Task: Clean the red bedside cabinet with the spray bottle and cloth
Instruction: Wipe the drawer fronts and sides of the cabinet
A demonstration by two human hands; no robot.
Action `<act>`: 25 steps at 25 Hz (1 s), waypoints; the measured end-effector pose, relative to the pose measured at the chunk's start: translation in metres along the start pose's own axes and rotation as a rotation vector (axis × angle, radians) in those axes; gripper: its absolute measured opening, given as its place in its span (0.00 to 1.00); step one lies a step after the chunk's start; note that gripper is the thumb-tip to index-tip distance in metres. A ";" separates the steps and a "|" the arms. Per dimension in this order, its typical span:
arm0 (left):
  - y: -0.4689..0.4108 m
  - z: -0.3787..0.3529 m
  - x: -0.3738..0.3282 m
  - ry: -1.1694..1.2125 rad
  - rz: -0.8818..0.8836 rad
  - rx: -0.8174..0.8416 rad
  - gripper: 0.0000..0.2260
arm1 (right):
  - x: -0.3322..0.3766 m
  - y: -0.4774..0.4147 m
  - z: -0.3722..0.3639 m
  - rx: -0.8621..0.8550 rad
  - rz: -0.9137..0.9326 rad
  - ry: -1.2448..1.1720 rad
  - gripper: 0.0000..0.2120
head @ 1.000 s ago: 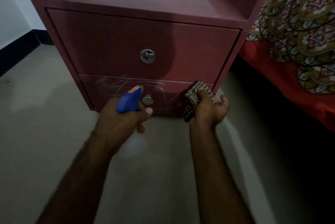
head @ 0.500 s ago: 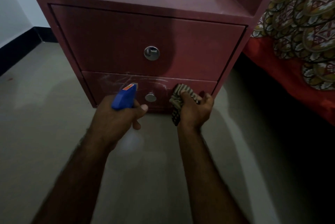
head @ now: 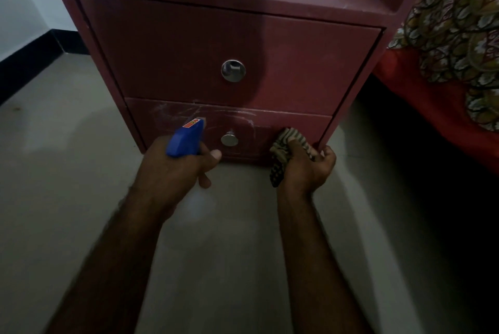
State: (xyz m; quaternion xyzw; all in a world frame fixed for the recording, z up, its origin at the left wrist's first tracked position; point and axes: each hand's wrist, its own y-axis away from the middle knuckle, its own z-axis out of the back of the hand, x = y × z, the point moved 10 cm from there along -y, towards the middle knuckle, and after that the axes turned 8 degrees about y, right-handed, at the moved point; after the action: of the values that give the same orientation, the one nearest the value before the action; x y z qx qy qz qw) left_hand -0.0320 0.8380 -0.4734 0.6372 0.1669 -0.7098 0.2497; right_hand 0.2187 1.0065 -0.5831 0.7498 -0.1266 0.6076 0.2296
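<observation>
Red bedside cabinet (head: 189, 44) stands on the floor (head: 54, 171), far centre; bed with patterned cover (head: 459, 23) on its right. Left hand (head: 172, 171) has fingers curled round the blue spray bottle (head: 185, 140), nozzle aimed at the lower drawer (head: 270, 121), just left of its round metal knob (head: 229, 139). Right hand (head: 307, 169) clenches the bunched striped cloth (head: 283, 144), pressed on the drawer's right end by the cabinet's corner. White streaks across the drawer front above the knob
</observation>
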 end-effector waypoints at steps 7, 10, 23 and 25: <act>-0.003 -0.005 0.009 0.007 0.020 -0.002 0.08 | -0.023 0.014 -0.017 0.098 0.004 0.131 0.33; -0.004 -0.002 0.012 0.021 0.027 -0.012 0.08 | -0.029 -0.008 0.005 -0.013 -0.053 0.029 0.32; -0.007 0.000 0.017 0.019 0.027 -0.009 0.07 | -0.065 -0.010 -0.005 0.107 -0.093 0.155 0.36; -0.008 0.000 0.020 0.025 0.047 -0.016 0.08 | -0.071 -0.005 -0.012 0.138 -0.093 0.170 0.37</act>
State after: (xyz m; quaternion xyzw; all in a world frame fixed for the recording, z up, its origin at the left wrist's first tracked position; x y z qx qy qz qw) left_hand -0.0375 0.8418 -0.4943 0.6478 0.1608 -0.6942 0.2692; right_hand 0.1948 1.0104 -0.6507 0.7145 -0.0297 0.6651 0.2151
